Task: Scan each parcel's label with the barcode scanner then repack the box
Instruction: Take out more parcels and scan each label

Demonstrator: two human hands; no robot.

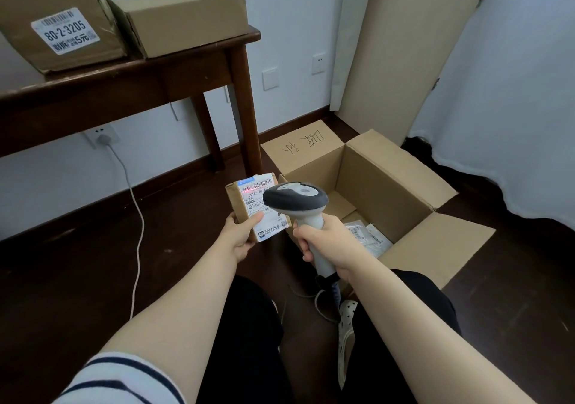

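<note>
Item in hand: one small brown parcel, held in the air above the floor, just left of the open box and near its left flap. The left hand grips it at the near lower corner, thumb lying on the lower part of the white label. The right hand is wrapped round the handle of the barcode scanner, whose head almost touches the label's right edge. A red scan line falls on the label's upper part, seemingly just under the barcode strip. Risks: a failed read if the beam stays off the bars or the head sits too near, and a slip, since only one corner is gripped. The scanner cord loops on the floor by the feet and could snag when the arm swings. In the box: flat white-labelled parcels at the near end, the rest bare cardboard. Also present: a dark wooden tabletop, far left, carrying two cartons. A white cable runs from a wall socket across the floor. A cardboard sheet leans on the far wall and a white cloth hangs at right. Nothing stands between parcel and box.
</note>
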